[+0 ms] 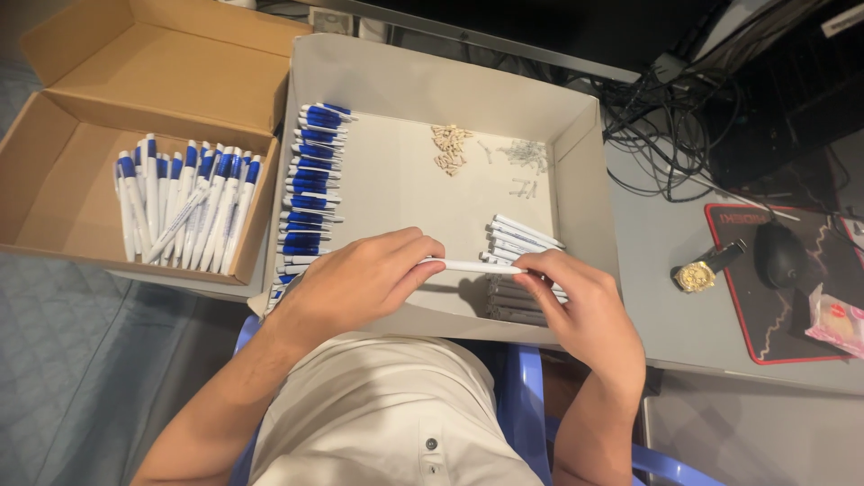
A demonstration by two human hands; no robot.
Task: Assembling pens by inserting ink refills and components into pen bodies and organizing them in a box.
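Note:
My left hand (364,274) and my right hand (576,301) both grip one white pen barrel (472,266), held level over the front of a shallow grey tray (580,180). The left fingers close over its left end, the right fingertips pinch its right end. Just behind my right hand lies a stack of white barrels (524,236). A row of blue-and-white pen halves (310,184) runs down the tray's left side. Small beige parts (449,148) and thin metal springs (526,162) lie at the tray's back.
An open cardboard box (63,193) to the left holds several finished blue-and-white pens (184,202). On the grey desk to the right are a gold wristwatch (702,270), a black mouse (781,255) on a red-edged pad, a pink wrapped packet (837,319) and tangled cables (684,117).

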